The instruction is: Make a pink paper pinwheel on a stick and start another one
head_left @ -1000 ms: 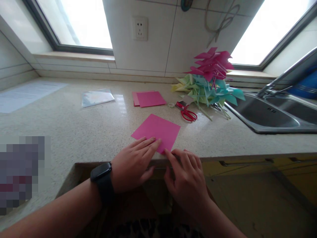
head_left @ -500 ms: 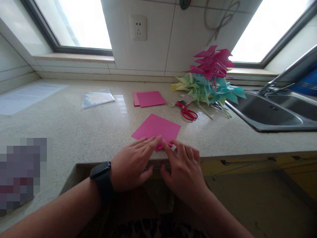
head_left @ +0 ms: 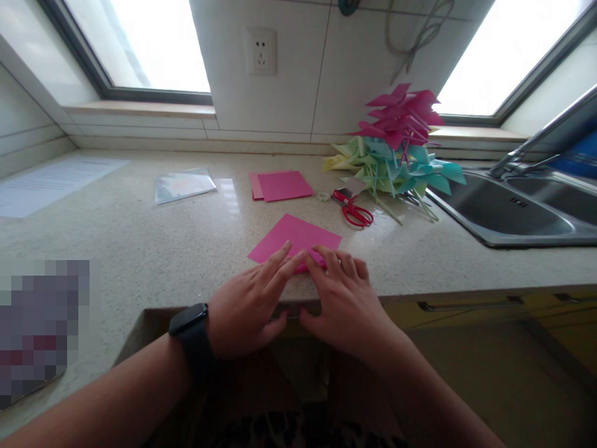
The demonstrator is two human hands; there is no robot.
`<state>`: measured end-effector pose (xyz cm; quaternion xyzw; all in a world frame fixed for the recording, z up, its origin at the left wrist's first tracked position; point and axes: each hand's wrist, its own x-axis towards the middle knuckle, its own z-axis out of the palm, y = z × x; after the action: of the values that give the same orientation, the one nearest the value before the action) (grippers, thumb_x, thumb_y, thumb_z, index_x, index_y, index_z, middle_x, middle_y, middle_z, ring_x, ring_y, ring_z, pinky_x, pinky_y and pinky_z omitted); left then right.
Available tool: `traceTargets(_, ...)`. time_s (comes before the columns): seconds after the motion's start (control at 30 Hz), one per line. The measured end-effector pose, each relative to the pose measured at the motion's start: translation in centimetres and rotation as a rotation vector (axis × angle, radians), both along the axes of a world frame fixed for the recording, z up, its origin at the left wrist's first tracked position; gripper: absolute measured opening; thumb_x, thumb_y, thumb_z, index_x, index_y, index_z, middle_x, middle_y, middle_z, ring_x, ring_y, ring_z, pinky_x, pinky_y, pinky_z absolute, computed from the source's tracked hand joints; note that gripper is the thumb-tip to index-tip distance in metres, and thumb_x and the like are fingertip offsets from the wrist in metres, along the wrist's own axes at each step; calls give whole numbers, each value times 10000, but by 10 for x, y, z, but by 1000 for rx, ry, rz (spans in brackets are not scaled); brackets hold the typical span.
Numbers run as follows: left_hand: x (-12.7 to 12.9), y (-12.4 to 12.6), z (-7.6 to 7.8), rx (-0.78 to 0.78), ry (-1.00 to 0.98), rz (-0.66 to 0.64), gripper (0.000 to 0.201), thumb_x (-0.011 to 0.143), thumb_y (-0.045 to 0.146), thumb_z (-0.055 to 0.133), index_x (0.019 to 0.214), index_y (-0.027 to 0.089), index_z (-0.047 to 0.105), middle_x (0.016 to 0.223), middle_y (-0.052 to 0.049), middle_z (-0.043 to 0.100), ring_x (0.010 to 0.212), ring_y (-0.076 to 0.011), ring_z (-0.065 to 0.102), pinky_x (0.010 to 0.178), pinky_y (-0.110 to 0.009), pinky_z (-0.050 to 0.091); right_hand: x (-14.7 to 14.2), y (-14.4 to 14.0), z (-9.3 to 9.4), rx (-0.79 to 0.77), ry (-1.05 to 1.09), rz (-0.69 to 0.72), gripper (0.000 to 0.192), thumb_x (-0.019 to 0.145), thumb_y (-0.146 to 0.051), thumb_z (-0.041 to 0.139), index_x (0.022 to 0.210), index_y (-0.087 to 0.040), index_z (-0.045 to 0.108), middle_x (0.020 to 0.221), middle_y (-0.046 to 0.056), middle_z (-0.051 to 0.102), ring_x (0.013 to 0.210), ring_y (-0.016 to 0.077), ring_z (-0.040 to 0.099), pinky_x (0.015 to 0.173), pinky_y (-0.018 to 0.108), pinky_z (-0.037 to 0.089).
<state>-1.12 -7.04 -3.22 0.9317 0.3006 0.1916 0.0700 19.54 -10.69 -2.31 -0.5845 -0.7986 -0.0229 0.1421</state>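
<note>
A sheet of pink paper point(head_left: 295, 231) lies on the counter near its front edge, one corner pointing away from me. Its near part shows a darker pink band that looks rolled up, mostly hidden under my fingers. My left hand point(head_left: 254, 298) rests on the left side of that band, open, with fingers stretched out and thumb below the counter edge. On the right side, my right hand point(head_left: 342, 295) presses the band with slightly bent, spread fingers, its thumb also low at the edge. A dark watch point(head_left: 189, 320) is on my left wrist.
Behind the sheet lie more pink paper squares point(head_left: 285, 186), a tape roll point(head_left: 323, 196) and red-handled scissors point(head_left: 357, 215). Paper pinwheels point(head_left: 401, 146) are heaped beside the sink point(head_left: 508, 208). A clear packet point(head_left: 185, 185) and a printed sheet point(head_left: 56, 180) lie to the left.
Both hands' fingers have shifted slightly forward over the paper, and its near rolled edge has moved away from the counter edge. The pale bit by my right fingers no longer shows.
</note>
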Motion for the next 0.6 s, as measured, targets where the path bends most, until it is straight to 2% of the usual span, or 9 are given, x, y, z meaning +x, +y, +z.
traceTargets(0.13,0,1,-1,1,10,-1,893,830,175,617,1590,122,151,1646,-230,240,1467,-323,379,1142,-479,438,-2,-1,2,5,32,25,705,785,-441,678,1413,-164,519,1470,128,517,1320,359,409,1116,538,292)
traceTargets(0.3,1,0,-1,12,47,0,819,871,186,577,1579,90,176,1617,-225,323,1485,-294,350,1184,-465,387,-2,-16,-2,33,101,-10,469,872,-286,627,1329,-182,589,1354,94,619,1229,322,494,1052,504,364)
traceTargets(0.43,2,1,2,0,97,-22,734,891,214,569,1555,104,276,1576,-170,427,1477,-287,366,1208,-466,351,3,-32,-4,67,166,-17,358,894,-208,607,1250,-193,627,1263,74,669,1149,285,546,1002,459,401)
traceTargets(0.6,1,1,5,-9,154,-24,673,881,202,575,1526,168,386,1597,-92,416,1499,-280,325,1222,-479,320,8,-44,-6,101,176,5,327,913,-200,593,1237,-216,639,1262,45,677,1134,262,565,992,437,400)
